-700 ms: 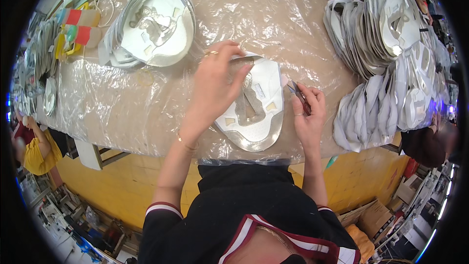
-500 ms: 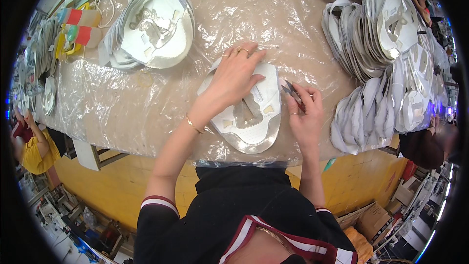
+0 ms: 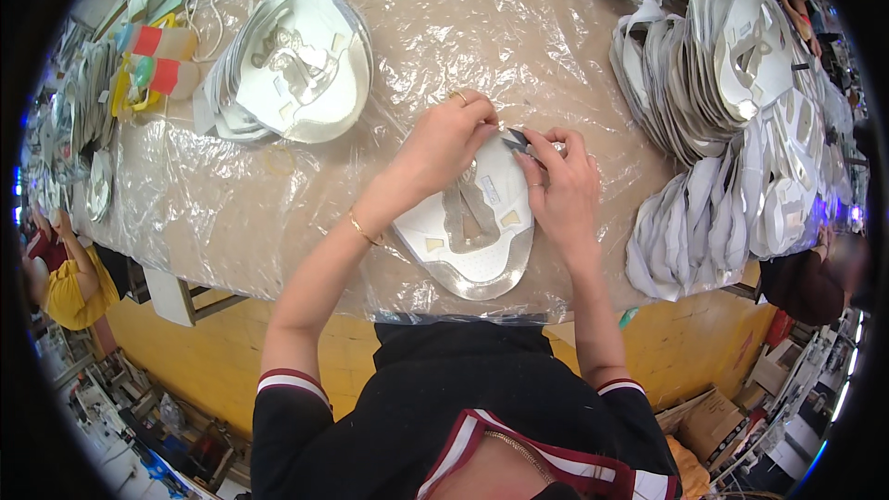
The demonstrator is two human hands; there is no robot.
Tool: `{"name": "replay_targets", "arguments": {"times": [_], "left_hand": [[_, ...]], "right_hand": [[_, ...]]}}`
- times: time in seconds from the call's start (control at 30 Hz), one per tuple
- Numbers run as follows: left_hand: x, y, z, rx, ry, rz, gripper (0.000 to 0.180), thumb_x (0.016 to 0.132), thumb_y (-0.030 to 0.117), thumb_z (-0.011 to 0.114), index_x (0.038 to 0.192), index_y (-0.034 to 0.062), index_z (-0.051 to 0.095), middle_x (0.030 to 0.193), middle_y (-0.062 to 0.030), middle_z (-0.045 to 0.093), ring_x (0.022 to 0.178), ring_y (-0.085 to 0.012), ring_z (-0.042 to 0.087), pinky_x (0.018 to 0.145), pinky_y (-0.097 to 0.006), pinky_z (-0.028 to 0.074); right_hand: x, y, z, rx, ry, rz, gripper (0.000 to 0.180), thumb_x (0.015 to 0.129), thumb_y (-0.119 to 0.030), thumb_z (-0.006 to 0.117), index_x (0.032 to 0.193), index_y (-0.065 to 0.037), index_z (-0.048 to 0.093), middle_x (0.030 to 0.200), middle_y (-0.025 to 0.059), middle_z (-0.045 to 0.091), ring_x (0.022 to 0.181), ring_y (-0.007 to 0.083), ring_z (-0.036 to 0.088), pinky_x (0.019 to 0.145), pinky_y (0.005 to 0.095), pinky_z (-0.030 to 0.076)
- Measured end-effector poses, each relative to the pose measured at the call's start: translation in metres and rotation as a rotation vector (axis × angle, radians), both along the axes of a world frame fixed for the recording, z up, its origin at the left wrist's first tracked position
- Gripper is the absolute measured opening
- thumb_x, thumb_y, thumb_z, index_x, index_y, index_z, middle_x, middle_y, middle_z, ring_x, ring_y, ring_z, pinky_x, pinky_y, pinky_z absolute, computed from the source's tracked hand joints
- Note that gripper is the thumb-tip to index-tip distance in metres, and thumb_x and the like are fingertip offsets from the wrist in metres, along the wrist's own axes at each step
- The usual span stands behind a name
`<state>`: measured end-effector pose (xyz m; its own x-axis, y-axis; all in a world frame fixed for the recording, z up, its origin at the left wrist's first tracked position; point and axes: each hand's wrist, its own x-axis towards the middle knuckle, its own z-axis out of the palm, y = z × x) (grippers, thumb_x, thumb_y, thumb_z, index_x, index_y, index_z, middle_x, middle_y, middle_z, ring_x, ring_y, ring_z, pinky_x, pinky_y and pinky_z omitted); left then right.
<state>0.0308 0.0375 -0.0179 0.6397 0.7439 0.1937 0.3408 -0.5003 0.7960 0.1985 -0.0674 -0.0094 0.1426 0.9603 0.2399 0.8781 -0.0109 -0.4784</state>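
Observation:
A white and silvery shoe upper [image 3: 501, 255] lies flat on the plastic-covered table before me, its rounded silver end toward my body. My left hand [image 3: 451, 143] is closed in a pinch at the upper's far edge and covers part of its left side. Small dark-bladed thread snips [image 3: 518, 140] are in my right hand [image 3: 563, 187], fingers wrapped round them. Their blades point left, close to my left fingertips at the upper's far right edge. Whether a thread is between the fingertips and the blades is too small to tell.
A stack of shoe uppers [image 3: 306, 65] stands at the far left. Beside it are bottles with red labels [image 3: 167, 76] in a yellow holder. Tall piles of uppers [image 3: 690, 79] and more grey-white pieces [image 3: 694, 222] line the right side. Other people sit at both sides.
My left hand has gone from lying spread on the upper to pinching at its far edge. My right hand has brought the snips up and left, beside the left fingertips.

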Motion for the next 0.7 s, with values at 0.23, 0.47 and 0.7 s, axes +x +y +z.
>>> {"name": "replay_targets", "arguments": {"times": [0.23,0.47,0.7], "left_hand": [[0.001,0.003,0.000,-0.018,-0.003,-0.021,0.006,0.089,-0.001,0.060,0.094,-0.0037,0.059,0.099,-0.0154,0.061,0.086,-0.0339,0.061,0.075,-0.040,0.049],[0.002,-0.001,0.000,-0.014,-0.057,0.009,0.006,0.090,0.000,0.061,0.094,-0.0036,0.058,0.098,-0.0146,0.060,0.085,-0.0333,0.060,0.076,-0.039,0.049],[-0.010,-0.006,-0.009,0.166,-0.030,0.076,0.014,0.086,0.009,0.070,0.091,-0.0001,0.061,0.117,-0.0129,0.058,0.097,-0.0340,0.062,0.085,-0.041,0.050]], "right_hand": [[-0.004,0.007,-0.007,0.028,0.006,0.016,0.026,0.089,-0.021,0.068,0.113,-0.014,0.072,0.099,0.0019,0.060,0.077,0.0192,0.059,0.070,0.0350,0.037],[-0.006,0.007,-0.018,0.121,-0.046,0.010,0.025,0.086,-0.018,0.071,0.111,-0.018,0.074,0.095,-0.0003,0.061,0.078,0.0150,0.059,0.070,0.0333,0.035],[0.001,0.002,-0.021,0.165,-0.071,-0.052,0.027,0.085,-0.016,0.073,0.111,-0.014,0.073,0.100,0.0017,0.063,0.074,0.0155,0.061,0.072,0.0322,0.037]]}}
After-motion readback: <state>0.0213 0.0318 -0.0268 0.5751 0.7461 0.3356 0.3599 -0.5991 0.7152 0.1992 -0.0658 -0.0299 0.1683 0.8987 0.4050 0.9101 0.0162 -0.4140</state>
